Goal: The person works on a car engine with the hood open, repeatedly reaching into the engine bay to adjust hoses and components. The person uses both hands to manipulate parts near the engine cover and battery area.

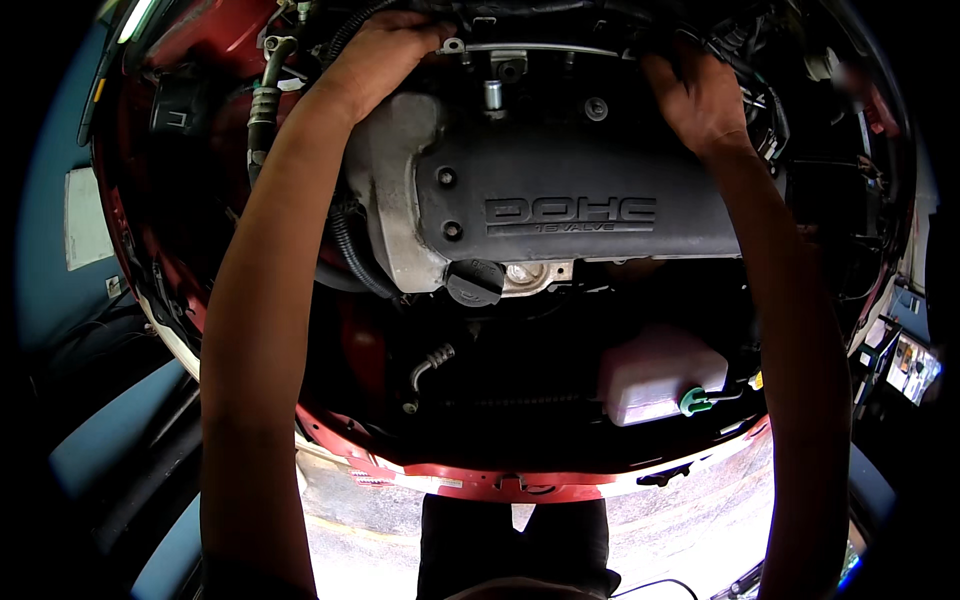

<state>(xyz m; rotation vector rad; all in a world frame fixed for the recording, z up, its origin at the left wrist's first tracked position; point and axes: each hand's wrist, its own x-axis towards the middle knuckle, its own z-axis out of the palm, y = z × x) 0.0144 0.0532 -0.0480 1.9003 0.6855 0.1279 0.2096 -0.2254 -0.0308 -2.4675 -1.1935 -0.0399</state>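
Both my arms reach over an open engine bay to the back of the engine. My left hand (388,58) is closed, its fingertips beside the left end of a thin silver metal rail (545,48); what they grip is hidden. Near the rail's right end, my right hand (703,95) curls down into dark wiring and hoses, thumb apart from the fingers. Its fingertips are lost in shadow. Between my forearms lies the black engine cover (570,190) with raised lettering. A short silver metal post (492,95) stands upright just in front of the rail.
A black oil filler cap (475,283) sits at the engine's front left. Closer to me is a whitish-pink plastic reservoir (662,378) with a green cap (693,401). The red front crossmember (480,484) runs across the near edge. A metal-ended hose (264,110) rises at the left.
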